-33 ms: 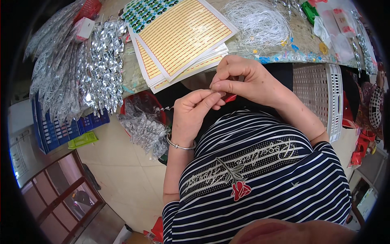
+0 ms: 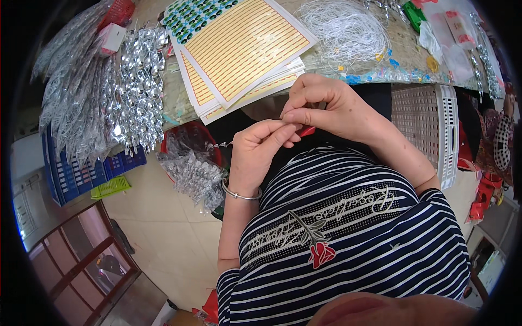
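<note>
Just off the table's near edge, my left hand (image 2: 257, 150) and my right hand (image 2: 329, 106) meet in front of my body. Each is closed in a pinch, thumb against forefinger, fingertips nearly touching. Whatever lies between the fingertips is too small to make out. A thin twisted silvery strand (image 2: 220, 145) shows at the outer side of my left hand. Beyond the hands, sheets of yellow, red-striped stickers (image 2: 247, 54) lie stacked on the table. A sheet of green and blue oval stickers (image 2: 198, 16) lies at their far left.
Shiny silver twisted strips (image 2: 141, 81) in clear wrapping hang over the table's left edge, above a blue crate (image 2: 81, 174). A tangle of white cord (image 2: 345, 30) lies right of the sheets. A red basin (image 2: 190, 133) holds bagged silver pieces. A white plastic basket (image 2: 448, 130) stands right.
</note>
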A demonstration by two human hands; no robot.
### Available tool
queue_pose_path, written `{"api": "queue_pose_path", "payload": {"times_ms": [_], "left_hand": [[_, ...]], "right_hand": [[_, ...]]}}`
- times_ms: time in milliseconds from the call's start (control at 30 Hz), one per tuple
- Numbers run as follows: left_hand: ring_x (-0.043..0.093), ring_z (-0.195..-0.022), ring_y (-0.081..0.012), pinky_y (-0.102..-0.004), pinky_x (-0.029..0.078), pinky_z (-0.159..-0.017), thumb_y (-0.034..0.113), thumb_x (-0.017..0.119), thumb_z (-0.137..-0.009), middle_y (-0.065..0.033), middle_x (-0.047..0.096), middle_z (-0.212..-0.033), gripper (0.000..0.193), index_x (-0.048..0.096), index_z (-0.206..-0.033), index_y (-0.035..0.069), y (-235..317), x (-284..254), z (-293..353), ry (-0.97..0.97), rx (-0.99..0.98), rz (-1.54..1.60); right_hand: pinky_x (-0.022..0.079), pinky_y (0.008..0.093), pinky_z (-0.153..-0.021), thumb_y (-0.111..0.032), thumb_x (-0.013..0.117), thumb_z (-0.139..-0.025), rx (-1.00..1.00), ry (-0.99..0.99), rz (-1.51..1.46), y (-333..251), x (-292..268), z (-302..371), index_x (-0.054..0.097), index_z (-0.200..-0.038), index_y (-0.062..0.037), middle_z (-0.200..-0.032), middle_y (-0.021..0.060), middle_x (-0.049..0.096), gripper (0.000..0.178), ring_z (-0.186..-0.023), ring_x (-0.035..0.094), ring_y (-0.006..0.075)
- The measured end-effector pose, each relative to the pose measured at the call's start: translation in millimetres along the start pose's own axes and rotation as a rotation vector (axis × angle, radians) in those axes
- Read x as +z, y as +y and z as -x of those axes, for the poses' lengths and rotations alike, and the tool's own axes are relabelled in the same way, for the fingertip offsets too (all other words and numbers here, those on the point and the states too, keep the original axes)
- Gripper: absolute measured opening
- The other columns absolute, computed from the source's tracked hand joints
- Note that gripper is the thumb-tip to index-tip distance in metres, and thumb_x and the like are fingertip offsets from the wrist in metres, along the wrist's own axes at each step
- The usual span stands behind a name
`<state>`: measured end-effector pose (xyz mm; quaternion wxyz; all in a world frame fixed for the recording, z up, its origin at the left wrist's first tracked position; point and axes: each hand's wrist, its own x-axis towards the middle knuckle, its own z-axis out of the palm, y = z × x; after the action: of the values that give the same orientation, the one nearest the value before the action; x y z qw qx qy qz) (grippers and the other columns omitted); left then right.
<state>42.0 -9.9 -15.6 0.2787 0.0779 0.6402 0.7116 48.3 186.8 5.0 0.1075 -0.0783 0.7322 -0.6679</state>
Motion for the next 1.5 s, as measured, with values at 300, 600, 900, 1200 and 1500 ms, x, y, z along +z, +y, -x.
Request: {"api": "queue_pose_path", "payload": {"times_ms": [300, 600, 900, 1200, 1500], "left_hand": [[0.056, -0.068, -0.0080, -0.0200, 0.045, -0.064, 0.006, 0.063, -0.087, -0.0059, 0.067, -0.078, 0.010, 0.069, -0.090, -0.002, 1, 0, 0, -0.047, -0.045, -0.068], [0.056, -0.068, -0.0054, -0.0183, 0.046, -0.065, 0.006, 0.064, -0.087, -0.0035, 0.066, -0.081, 0.015, 0.068, -0.099, -0.002, 4, 6, 0, 0.151, 0.007, 0.101], [0.043, -0.058, -0.0009, -0.0158, 0.027, -0.051, 0.005, 0.065, -0.086, 0.0007, 0.061, -0.072, 0.012, 0.069, -0.095, 0.000, 5, 11, 0, 0.250, 0.090, 0.074], [0.050, -0.065, -0.0040, -0.0175, 0.037, -0.059, 0.004, 0.065, -0.086, -0.0020, 0.064, -0.079, 0.012, 0.069, -0.095, -0.001, 4, 7, -1, 0.185, 0.064, 0.091], [0.058, -0.072, -0.0065, -0.0193, 0.047, -0.067, 0.003, 0.064, -0.086, -0.0034, 0.066, -0.083, 0.009, 0.068, -0.093, -0.003, 1, 4, 5, 0.142, 0.050, 0.065]], "right_hand": [[0.045, 0.0215, -0.065, -0.008, 0.068, -0.083, -0.053, -0.053, 0.159, -2, 1, -1, 0.068, -0.085, -0.0028, -0.086, 0.0023, 0.055, 0.006, -0.078, 0.054, 0.0093], [0.046, 0.0200, -0.066, -0.007, 0.064, -0.087, 0.038, 0.055, -0.048, 3, 1, -2, 0.064, -0.086, -0.0008, -0.087, 0.0016, 0.054, 0.006, -0.077, 0.054, 0.0073], [0.049, 0.0214, -0.072, -0.017, 0.053, -0.096, 0.069, 0.103, -0.125, 7, -4, 5, 0.067, -0.099, -0.0008, -0.091, 0.0012, 0.057, 0.022, -0.080, 0.059, 0.0070], [0.048, 0.0227, -0.081, -0.012, 0.058, -0.092, 0.061, 0.056, -0.218, 8, -4, 6, 0.068, -0.101, -0.0001, -0.094, 0.0028, 0.059, 0.017, -0.089, 0.058, 0.0091], [0.047, 0.0260, -0.073, -0.006, 0.068, -0.081, -0.065, 0.020, 0.129, -1, -2, 4, 0.069, -0.089, -0.0022, -0.085, 0.0042, 0.058, 0.009, -0.080, 0.058, 0.0147]]}}
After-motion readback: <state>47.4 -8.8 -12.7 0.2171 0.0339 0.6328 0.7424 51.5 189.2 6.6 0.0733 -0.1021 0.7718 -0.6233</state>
